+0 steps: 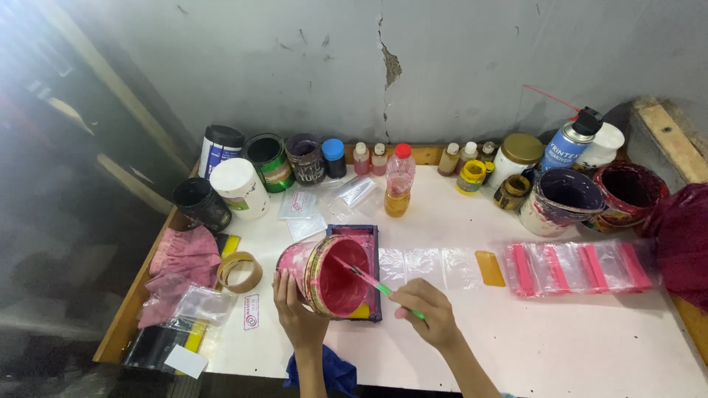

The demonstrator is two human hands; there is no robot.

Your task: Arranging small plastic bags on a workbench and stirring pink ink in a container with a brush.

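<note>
My left hand (296, 313) grips a pink-stained paint tin (328, 274) tipped on its side, its open mouth facing me and full of pink paint. My right hand (428, 313) holds a thin green-handled stick (376, 285) whose pink-coated end reaches into the tin's mouth. The tin rests over a small dark blue printing frame (374, 254) smeared with pink, on the white table (560, 346).
Several jars, bottles and paint tins line the back edge, with a blue spray can (566, 144) at right. Clear pouches with pink strips (579, 267) lie at right. A tape roll (240, 271) and pink cloth (186, 258) lie left. A blue cloth (335, 372) hangs at the front edge.
</note>
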